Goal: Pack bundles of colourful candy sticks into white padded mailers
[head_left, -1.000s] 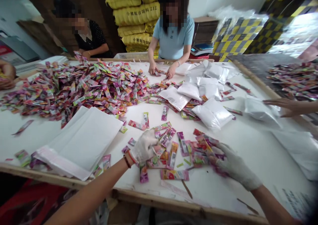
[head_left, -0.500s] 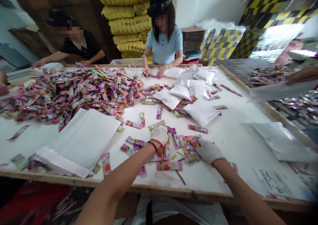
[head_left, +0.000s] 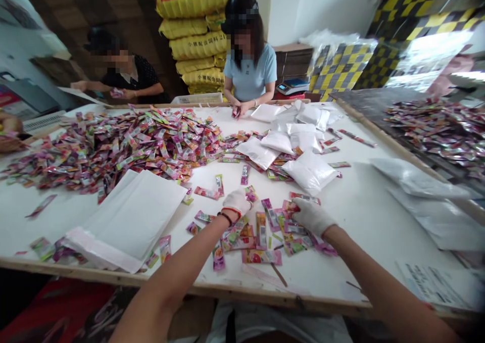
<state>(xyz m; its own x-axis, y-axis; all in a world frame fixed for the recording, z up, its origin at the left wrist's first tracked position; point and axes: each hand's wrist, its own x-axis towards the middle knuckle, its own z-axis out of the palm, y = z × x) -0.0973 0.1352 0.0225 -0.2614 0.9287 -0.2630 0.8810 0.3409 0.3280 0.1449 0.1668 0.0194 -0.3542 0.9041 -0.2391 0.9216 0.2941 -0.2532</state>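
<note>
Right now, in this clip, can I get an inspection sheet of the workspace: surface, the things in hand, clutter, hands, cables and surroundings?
Surface: white table with a wooden front edge.
Things in hand: small cluster of colourful sachets lying flat under both gloved hands.
Clutter: large sachet heap at far left; stack of flat white bags near left; filled white bags mid-table; a printed sheet near right.
Hands: left hand and right hand both gloved, fingers curled down on the sachets; grip cannot be told.
Cables: nothing seen.
Surroundings: two other people across the table, yellow sacks stacked behind, a scale, a second table with sachets at right.
</note>
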